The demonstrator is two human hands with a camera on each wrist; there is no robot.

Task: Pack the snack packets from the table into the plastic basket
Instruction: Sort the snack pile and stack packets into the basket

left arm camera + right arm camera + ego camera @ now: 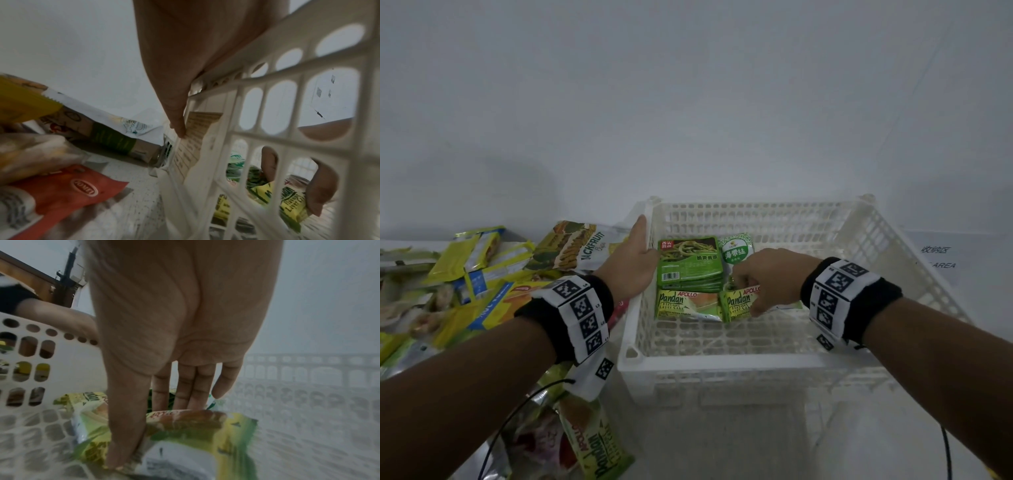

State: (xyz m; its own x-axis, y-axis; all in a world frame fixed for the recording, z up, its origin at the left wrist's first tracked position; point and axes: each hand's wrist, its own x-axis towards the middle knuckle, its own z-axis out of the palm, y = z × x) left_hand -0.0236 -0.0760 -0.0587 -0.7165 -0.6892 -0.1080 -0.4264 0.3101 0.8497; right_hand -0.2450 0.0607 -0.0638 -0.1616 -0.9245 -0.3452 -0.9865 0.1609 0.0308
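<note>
White plastic basket (pixel 739 356), rectangular w/ lattice walls & slotted floor, sits on a pale table (pixel 756 445) against a plain wall.

Inside, far-left area: a stack of flat dark-green packets (pixel 690 262) w/ glossy film, a round-labelled light-green packet (pixel 736 250) just beside it on the right. Nearer the viewer lies a yellow-green Pandan cake packet (pixel 683 305), flat on the basket floor.

Right hand (pixel 763 277) is down in the basket, its grip closed on a second Pandan packet (pixel 738 303): thumb on the near edge, fingers over the far edge, per the right wrist view. That packet touches the first one's right end; crinkly shiny wrapper.

Left hand (pixel 631 263) lies on the basket's left rim, fingers fairly straight along the top edge, thumb side outside; its grip wraps nothing.

Left of the basket, on the table: a loose pile of snack packets (pixel 465 284), mostly yellow & blue foil, plus a jackfruit chips bag (pixel 582 248) leaning by the left hand. Another Pandan packet (pixel 592 448) lies near the bottom edge. Both wrists wear black bands w/ square-code tags.
</note>
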